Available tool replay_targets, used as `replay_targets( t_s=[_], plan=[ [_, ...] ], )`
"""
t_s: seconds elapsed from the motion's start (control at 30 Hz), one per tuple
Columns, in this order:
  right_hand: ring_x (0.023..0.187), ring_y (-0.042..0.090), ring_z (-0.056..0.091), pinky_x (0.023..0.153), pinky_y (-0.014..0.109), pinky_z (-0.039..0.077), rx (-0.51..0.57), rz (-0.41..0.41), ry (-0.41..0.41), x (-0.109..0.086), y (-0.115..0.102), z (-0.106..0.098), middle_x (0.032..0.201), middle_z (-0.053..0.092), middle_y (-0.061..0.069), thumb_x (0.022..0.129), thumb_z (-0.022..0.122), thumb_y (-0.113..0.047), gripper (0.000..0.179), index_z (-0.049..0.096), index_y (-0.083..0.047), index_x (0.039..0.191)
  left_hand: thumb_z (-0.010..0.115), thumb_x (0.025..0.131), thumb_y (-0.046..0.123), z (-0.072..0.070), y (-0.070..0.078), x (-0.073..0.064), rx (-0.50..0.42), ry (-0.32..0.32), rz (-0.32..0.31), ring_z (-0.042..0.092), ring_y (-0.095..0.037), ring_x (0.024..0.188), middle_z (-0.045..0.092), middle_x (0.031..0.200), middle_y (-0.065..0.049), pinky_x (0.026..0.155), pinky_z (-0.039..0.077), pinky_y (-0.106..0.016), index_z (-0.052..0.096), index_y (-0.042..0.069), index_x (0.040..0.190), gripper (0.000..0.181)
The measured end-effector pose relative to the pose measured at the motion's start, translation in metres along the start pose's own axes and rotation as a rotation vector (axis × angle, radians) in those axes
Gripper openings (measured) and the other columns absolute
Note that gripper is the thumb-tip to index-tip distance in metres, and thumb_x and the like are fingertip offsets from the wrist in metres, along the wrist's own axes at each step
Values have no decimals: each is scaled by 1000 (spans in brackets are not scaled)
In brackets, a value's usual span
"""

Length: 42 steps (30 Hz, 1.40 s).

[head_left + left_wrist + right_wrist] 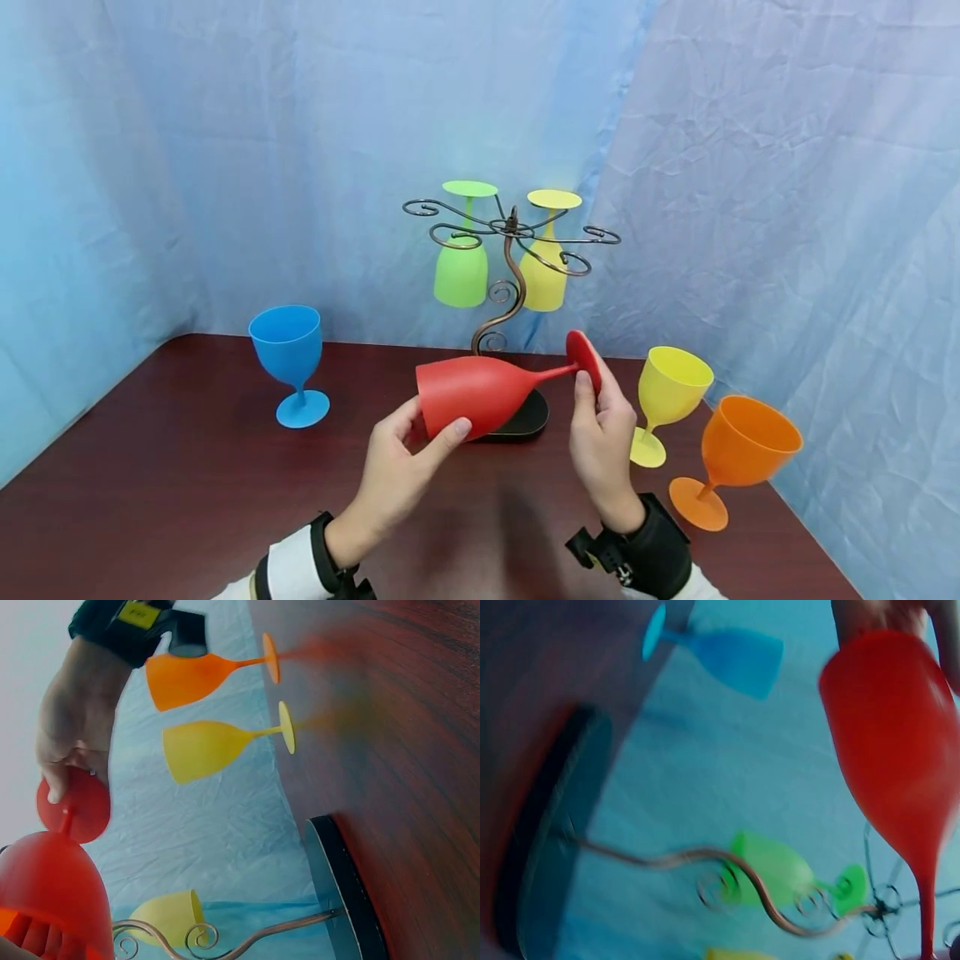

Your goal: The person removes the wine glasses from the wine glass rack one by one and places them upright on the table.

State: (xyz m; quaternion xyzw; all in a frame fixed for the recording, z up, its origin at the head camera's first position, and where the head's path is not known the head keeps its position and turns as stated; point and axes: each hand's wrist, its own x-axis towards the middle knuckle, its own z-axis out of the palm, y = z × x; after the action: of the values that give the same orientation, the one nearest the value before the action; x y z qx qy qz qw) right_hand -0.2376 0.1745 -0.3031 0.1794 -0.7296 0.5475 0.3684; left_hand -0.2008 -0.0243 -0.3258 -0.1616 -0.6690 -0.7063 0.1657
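Observation:
A red goblet (480, 392) lies sideways in the air between my two hands, in front of the metal glass rack (517, 279). With fingers inside the rim and the thumb outside, my left hand (401, 467) grips the bowl. My right hand (606, 442) pinches the round foot at the other end; the left wrist view shows its thumb on the red foot (75, 806). Upside down on the rack hang a green goblet (461, 271) and a yellow goblet (543, 279), both behind the red one. In the right wrist view the red bowl (889, 742) is large and close.
Upright at the left stands a blue goblet (288, 342). To the right, near my right wrist, are another yellow goblet (670, 392) and an orange goblet (742, 446). The rack's dark base (525, 421) rests on the brown table (187, 500), with blue cloth (337, 125) behind.

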Motion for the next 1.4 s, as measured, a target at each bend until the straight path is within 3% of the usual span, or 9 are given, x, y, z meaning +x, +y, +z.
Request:
replay_targets(
  t_s=[0.07,0.13,0.2,0.5,0.77,0.93,1.13,1.27,1.4],
  plan=[
    [97,9,54,84,9,44,51,54,6,-6,1,5,134,49,10,95,44,-10,41,43,-12,136,67,82,23,-1,1,-1,7,24,15,60,-19,91,63,108,-4,74,55,-31,58,18,115,35],
    [99,11,54,86,13,45,86,106,5,-12,3,10,135,48,9,96,44,-11,40,42,-12,136,67,83,22,-2,2,-2,17,36,39,60,-19,88,63,106,-5,73,56,-32,58,17,114,33],
    [119,13,44,96,25,40,119,153,-9,-17,5,16,136,47,9,96,43,-11,41,41,-11,136,66,83,22,-3,2,-4,34,47,58,60,-19,84,64,104,-5,71,56,-32,58,15,113,32],
    [119,18,45,99,38,40,190,370,-33,-48,17,40,136,46,9,95,44,-10,41,40,-6,136,66,83,26,-15,5,-8,240,106,21,56,-18,70,64,89,-1,61,54,-33,60,15,104,24],
    [116,22,48,97,38,43,300,487,-218,-69,18,55,135,46,15,94,49,-13,43,40,-4,135,67,82,20,-42,14,-13,478,84,1,56,-16,68,63,81,-1,60,53,-33,61,12,98,19],
    [110,23,54,92,33,46,427,554,-371,-73,12,59,130,50,20,92,52,-15,44,43,-2,133,66,81,19,-67,32,-17,670,66,68,51,-12,57,59,67,1,52,48,-30,60,11,87,12],
    [114,23,51,92,36,45,494,410,-466,-75,6,65,131,49,19,94,49,-14,39,46,-1,130,66,78,15,-113,47,-13,950,91,197,38,-10,44,41,50,3,43,37,-27,47,12,65,23],
    [113,23,52,91,33,46,471,399,-476,-75,5,64,128,53,18,94,49,-15,36,49,-2,127,64,76,16,-145,51,-7,1129,84,147,34,-13,42,33,46,2,41,32,-29,40,12,59,29],
    [112,24,53,91,33,46,453,426,-472,-76,8,61,125,54,17,93,50,-15,34,51,-3,125,62,74,18,-172,50,-4,1232,49,78,34,-15,44,33,47,1,40,31,-29,39,11,59,28]
  ],
)
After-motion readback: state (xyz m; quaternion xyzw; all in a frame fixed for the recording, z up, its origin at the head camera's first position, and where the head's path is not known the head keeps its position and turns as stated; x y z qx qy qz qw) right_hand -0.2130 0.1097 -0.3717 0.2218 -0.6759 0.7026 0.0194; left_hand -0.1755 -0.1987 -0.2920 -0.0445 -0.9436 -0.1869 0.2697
